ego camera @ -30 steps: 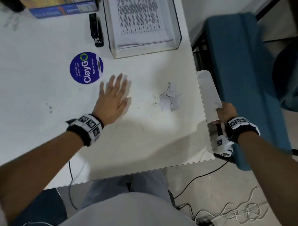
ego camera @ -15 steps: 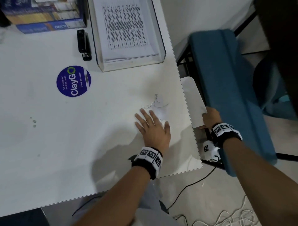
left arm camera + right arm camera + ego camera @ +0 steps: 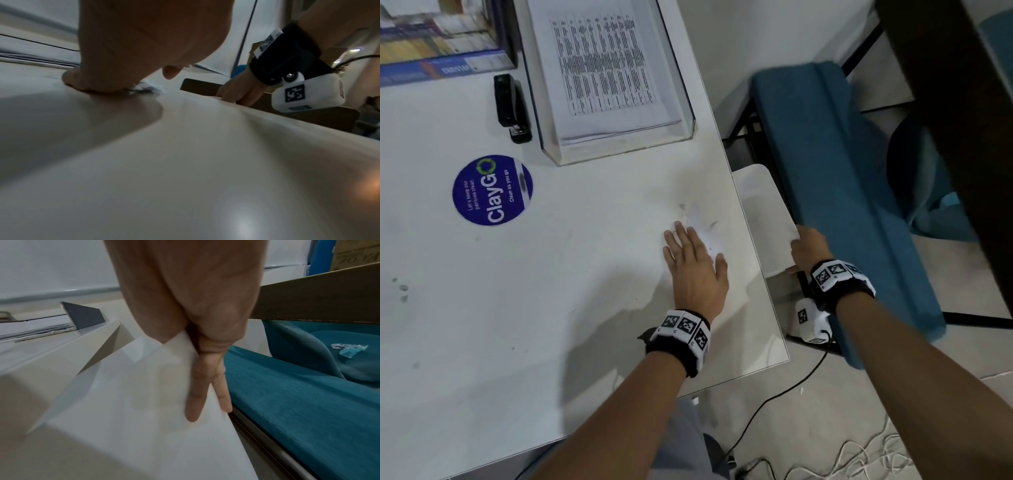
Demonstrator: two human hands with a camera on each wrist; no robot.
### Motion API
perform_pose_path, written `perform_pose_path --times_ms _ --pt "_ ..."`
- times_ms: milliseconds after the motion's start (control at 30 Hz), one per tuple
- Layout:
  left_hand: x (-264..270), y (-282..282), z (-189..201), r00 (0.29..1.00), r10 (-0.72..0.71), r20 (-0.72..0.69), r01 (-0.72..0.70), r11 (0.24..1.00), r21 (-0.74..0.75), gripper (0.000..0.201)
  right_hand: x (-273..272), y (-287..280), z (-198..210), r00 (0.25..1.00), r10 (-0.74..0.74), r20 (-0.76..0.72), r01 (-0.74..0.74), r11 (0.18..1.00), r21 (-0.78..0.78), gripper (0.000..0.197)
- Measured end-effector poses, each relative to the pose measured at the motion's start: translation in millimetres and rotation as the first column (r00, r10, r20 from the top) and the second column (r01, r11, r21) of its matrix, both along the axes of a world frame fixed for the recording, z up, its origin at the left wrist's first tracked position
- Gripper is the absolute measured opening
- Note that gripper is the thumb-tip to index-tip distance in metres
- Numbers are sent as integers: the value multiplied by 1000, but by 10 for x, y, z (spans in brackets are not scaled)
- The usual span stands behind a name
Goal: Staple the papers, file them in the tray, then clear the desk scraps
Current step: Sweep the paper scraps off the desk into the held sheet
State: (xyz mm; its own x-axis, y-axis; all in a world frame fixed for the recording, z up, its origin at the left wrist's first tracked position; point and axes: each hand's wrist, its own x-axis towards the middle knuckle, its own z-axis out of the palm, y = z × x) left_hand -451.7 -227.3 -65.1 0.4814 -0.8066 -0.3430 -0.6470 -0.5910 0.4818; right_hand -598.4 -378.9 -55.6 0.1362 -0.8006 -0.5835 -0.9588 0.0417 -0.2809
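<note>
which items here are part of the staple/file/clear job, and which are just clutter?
Job:
papers in the tray
stapler
scraps under left hand
white sheet held by right hand at the desk edge

Clutter:
ClayGo sticker
books
blue bench
floor cables

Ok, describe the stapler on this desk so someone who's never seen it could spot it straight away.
Start at the clear tray holding the printed papers at the desk's far edge. Just left of its wall lies the stapler, below the blue-edged stack. It is the only small, black, elongated thing there, unlike the round blue ClayGo sticker nearer the person.
</note>
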Motion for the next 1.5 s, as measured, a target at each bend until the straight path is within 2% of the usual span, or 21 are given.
perform_pose_path --times_ms 100,300,433,633,767,833,933,966,1033,1100,1266,1366,1500 --pt "-136 -243 13 998 -62 16 61 998 16 73 7 -18 -2 999 45 -16 -45 999 -3 41" --pt "-362 -685 38 986 -164 -14 164 986 -13 74 21 -74 -56 998 8 67 -6 999 -32 43" --pt "-489 -889 35 963 -267 -21 268 962 45 71 53 -117 -38 995 28 96 -23 999 -47 49" --pt "-595 -1121 -13 849 -526 -51 528 840 124 62 70 -171 -32 993 49 106 -43 998 -54 51" --pt "-399 -1115 62 781 -620 -74 621 784 -5 59 39 -174 -70 993 49 105 -44 998 -55 48" --pt "-211 -1003 167 814 -579 -53 573 814 -93 59 35 -180 -97 994 6 108 -2 999 -36 48" --pt "206 -677 264 952 -304 -23 294 935 -196 59 13 -176 -133 992 -29 119 29 1000 -3 46" --pt "370 -530 269 983 -182 -17 175 964 -201 62 0 -170 -141 992 -33 120 33 999 -2 45" --pt "661 -229 236 1000 21 -8 -22 990 -136 68 -14 -154 -148 992 -32 120 33 999 -13 44" --pt "795 -28 174 992 125 2 -125 991 -57 72 -10 -135 -143 992 -28 120 31 999 -26 43" --pt "444 -164 86 991 137 2 -136 984 118 77 6 -55 -143 990 -27 141 32 999 -32 43" --pt "198 -403 101 988 151 -27 -147 982 117 79 -1 0 -193 991 -15 134 20 999 -35 41" --pt "-97 -668 150 998 27 -51 -22 996 92 77 -15 51 -227 991 -36 133 41 998 -36 38"
